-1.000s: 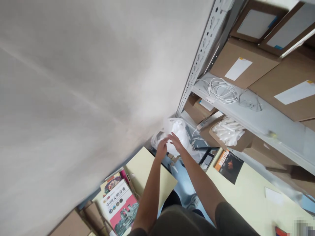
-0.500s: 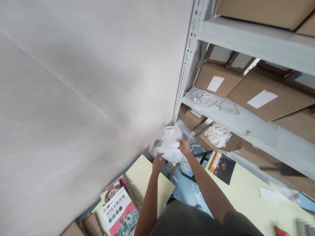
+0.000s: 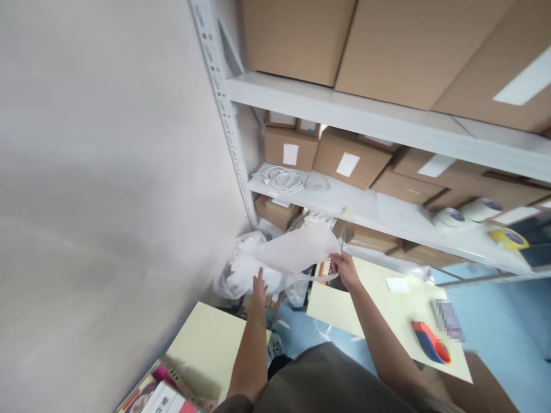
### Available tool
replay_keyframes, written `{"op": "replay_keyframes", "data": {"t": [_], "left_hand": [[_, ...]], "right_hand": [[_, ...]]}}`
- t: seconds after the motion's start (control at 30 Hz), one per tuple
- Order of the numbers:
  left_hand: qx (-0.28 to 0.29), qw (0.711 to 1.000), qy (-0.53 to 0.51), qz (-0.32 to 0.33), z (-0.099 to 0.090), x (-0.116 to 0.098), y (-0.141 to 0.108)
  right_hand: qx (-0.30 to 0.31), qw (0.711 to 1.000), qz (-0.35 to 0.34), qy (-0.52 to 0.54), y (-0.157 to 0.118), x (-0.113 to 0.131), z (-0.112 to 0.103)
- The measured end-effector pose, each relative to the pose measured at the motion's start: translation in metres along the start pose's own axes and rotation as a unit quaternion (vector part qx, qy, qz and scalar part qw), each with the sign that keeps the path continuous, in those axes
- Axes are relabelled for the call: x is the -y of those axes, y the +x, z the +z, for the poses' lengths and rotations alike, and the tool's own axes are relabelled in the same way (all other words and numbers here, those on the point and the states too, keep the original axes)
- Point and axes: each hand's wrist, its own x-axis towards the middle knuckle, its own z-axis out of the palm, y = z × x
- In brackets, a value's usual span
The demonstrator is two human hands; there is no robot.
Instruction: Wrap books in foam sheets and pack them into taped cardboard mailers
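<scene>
My right hand [image 3: 346,271] pinches the right end of a thin white cloth-like bag [image 3: 301,248] and holds it stretched out to the right. A narrow strap-like strip hangs below the bag, toward the same hand. At the bag's left end, a bundle of similar white material [image 3: 247,269] sits in a clear plastic bag [image 3: 222,282] beside the wall. My left hand [image 3: 259,288] is in front of this bundle, its index finger stretched upward and the others partly hidden. Whether it touches the bundle is hard to tell.
Metal shelving [image 3: 301,94] carries cardboard boxes [image 3: 290,146], a coiled white cable [image 3: 284,179] and tape rolls [image 3: 450,217]. A pale table [image 3: 374,298] at right holds a red-and-blue object [image 3: 430,343]. Another pale tabletop [image 3: 206,338] with books [image 3: 166,398] is at lower left.
My right hand has drawn the white bag out to the right, away from the bundle. My left hand has loosened and its index finger now points up. The view has swung right.
</scene>
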Motion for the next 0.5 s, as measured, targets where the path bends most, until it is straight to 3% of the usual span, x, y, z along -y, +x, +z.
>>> {"op": "replay_keyframes", "data": {"t": [0.07, 0.13, 0.27, 0.33, 0.4, 0.5], "left_hand": [[0.004, 0.992, -0.064, -0.105, 0.029, -0.002, -0.008], [0.044, 0.981, -0.101, -0.159, 0.062, 0.000, -0.021], [0.199, 0.969, -0.120, -0.084, 0.130, 0.018, -0.063], [0.229, 0.964, -0.129, -0.045, 0.158, 0.032, -0.086], [0.190, 0.970, -0.145, -0.050, 0.177, 0.048, -0.106], [0.075, 0.981, -0.156, -0.087, 0.192, 0.069, -0.128]], "right_hand": [[-0.035, 0.998, 0.017, 0.051, -0.014, -0.005, -0.039], [-0.068, 0.992, 0.029, 0.101, -0.028, -0.015, -0.075], [-0.119, 0.978, 0.052, 0.165, -0.055, -0.043, -0.145], [-0.142, 0.972, 0.068, 0.173, -0.067, -0.059, -0.182], [-0.175, 0.965, 0.084, 0.177, -0.078, -0.079, -0.224], [-0.224, 0.953, 0.114, 0.168, -0.096, -0.114, -0.286]]}}
